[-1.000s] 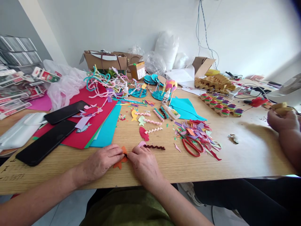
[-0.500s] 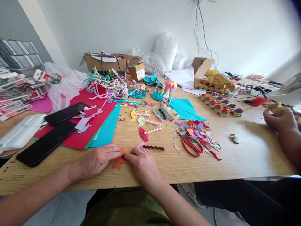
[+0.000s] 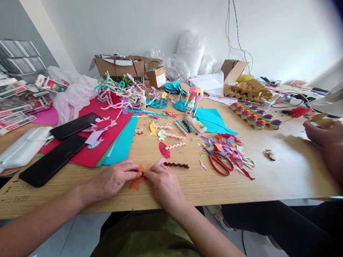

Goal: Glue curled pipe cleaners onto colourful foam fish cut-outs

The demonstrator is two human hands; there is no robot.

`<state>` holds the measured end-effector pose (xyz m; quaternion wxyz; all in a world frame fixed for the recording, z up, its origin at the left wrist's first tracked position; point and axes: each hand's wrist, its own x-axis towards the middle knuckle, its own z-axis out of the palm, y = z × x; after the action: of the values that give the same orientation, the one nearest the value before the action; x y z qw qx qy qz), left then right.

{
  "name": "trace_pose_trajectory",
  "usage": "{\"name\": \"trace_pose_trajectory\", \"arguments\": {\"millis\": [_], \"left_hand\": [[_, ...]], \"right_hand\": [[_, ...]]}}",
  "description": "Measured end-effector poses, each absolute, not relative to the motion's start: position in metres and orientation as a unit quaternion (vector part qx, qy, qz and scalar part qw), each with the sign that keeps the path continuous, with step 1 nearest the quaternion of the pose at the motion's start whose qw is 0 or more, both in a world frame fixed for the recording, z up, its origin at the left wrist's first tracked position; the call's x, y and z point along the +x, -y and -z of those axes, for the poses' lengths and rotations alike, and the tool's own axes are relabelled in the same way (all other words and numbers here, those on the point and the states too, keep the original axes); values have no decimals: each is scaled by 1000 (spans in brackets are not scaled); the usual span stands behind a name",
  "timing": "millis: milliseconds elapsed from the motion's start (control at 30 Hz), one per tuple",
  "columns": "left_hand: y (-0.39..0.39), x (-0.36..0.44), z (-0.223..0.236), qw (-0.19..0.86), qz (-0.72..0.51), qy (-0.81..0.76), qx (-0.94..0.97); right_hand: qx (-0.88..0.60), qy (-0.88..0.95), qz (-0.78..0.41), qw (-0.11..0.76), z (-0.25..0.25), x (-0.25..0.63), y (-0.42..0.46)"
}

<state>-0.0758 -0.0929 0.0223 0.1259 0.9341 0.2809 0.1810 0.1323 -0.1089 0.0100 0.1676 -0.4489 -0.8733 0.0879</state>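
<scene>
Orange fish cutout [image 3: 136, 184]: paper, flat on the near part of the worktop [image 3: 200, 191], between the two hands, tail toward the near edge.
Small dark piece [image 3: 143, 174]: at the upper right side of the orange fish cutout, partly hidden by fingertips; exact form cannot be told.
Change: slight; both hands remain at the same cutout as a moment earlier, fingertips close about the dark piece. Judged to mean fine placing or pressing, not finished.
Left hand [image 3: 114, 178]: palm down, fingers extended to the right and nearly closed, tips pinching at the dark piece and lying over the cutout.
Right hand [image 3: 166, 185]: palm down, fingers curled, thumb and forefinger drawn together on the dark piece from the right.
Pink cutout [image 3: 162, 161]: just beyond the right hand, a dark brown wavy stem [image 3: 177, 165] running right from it.
Fish cutouts, farther: red [image 3: 164, 150], green [image 3: 162, 135] and yellow [image 3: 152, 127], each with a pale pink twisted stem.
Red-handled scissors [image 3: 221, 165]: right, against a heap of paper scraps [image 3: 227, 146].
Glue bottle [image 3: 198, 125]: lying on its side, beyond the scraps.
Co-worker's hand [image 3: 318, 134]: far right, holding a tan piece.
</scene>
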Motion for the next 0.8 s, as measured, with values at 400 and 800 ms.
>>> {"name": "trace_pose_trajectory", "arguments": {"millis": [400,800], "left_hand": [[96,-76,-19,146,-174,-301,926],[99,-70,-19,131,-194,-322,917]], "right_hand": [[-487,837,-184,166,-17,130,106],[-475,859,-104,162,-16,124,115]]}}
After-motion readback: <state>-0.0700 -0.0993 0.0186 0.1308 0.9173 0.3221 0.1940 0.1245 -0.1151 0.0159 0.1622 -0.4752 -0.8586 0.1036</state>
